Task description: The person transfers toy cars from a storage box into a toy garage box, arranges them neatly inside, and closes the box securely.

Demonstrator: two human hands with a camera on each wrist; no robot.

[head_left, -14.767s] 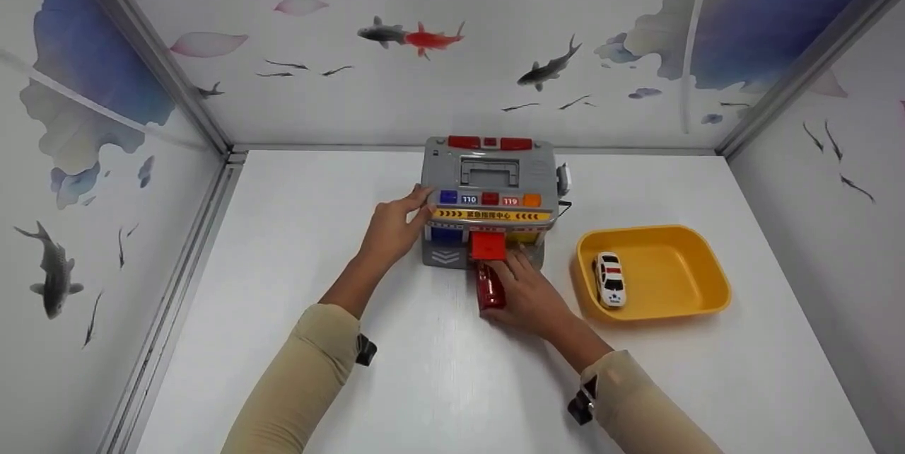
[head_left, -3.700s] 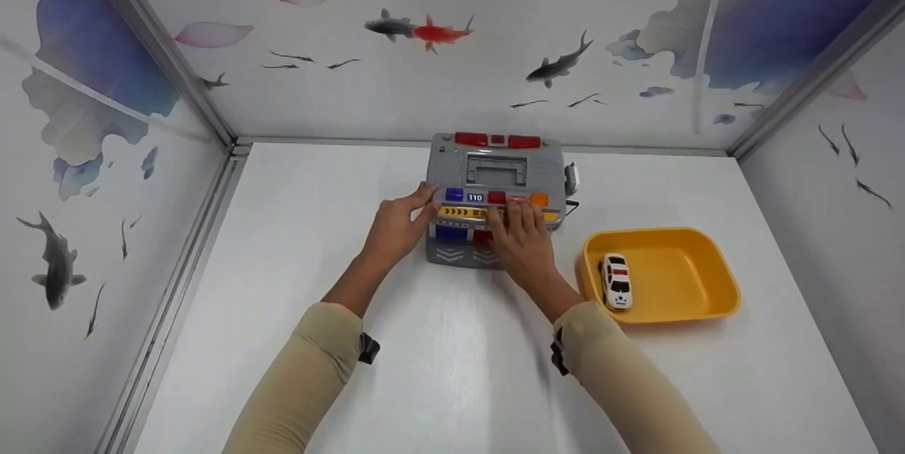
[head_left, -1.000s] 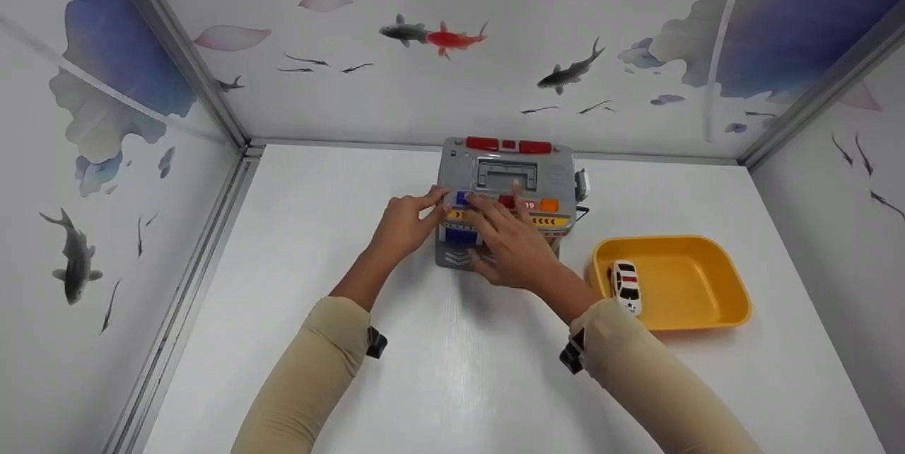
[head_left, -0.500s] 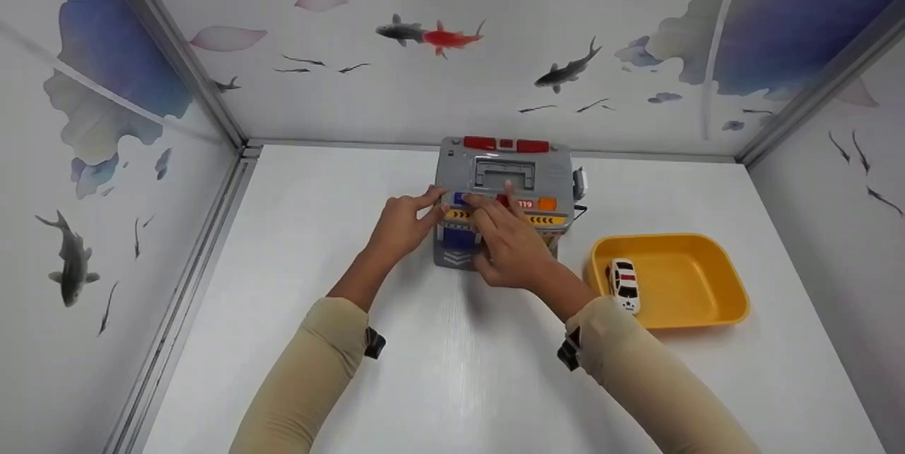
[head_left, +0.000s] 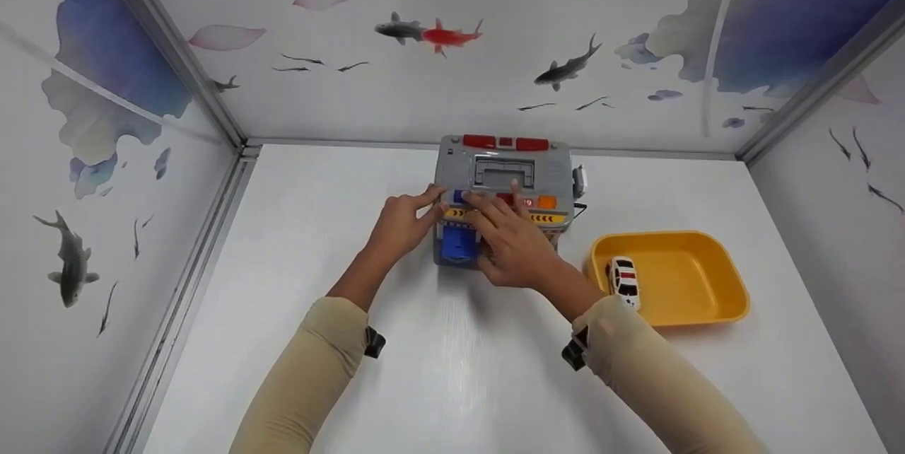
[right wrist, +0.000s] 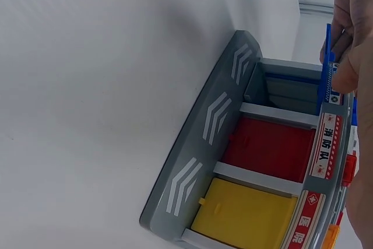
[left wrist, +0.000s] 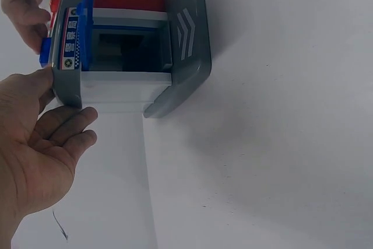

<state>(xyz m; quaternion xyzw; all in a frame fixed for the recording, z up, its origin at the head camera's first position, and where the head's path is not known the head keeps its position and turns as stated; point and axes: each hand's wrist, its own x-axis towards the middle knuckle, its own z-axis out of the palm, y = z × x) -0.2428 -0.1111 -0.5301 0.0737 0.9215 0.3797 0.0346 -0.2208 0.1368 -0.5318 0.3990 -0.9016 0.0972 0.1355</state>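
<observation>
A grey toy emergency station [head_left: 452, 164] stands near the table's back edge. My left hand [head_left: 403, 224] grips its left roof corner, thumb and fingers on either side in the left wrist view. My right hand [head_left: 520, 245] reaches over the front, one fingertip pressing the blue button [left wrist: 44, 52] on the roof edge. The blue door [head_left: 459, 243] is swung up and outward, baring a dark bay [left wrist: 125, 51]. In the right wrist view the red door [right wrist: 268, 147] and yellow door [right wrist: 245, 214] are down. My right hand hides much of the front in the head view.
To the right stands a yellow tray [head_left: 735, 298] with a white toy car [head_left: 624, 281] at its left side; my right sleeve overlaps its near corner. A small white part [head_left: 579, 182] sticks out from the station's right side. Printed wall panels [head_left: 495, 107] enclose the table.
Earlier, my right hand held a red toy car before the raised red door; that door is now down and the car out of sight. My right hand moved left; the blue door just swung up.
</observation>
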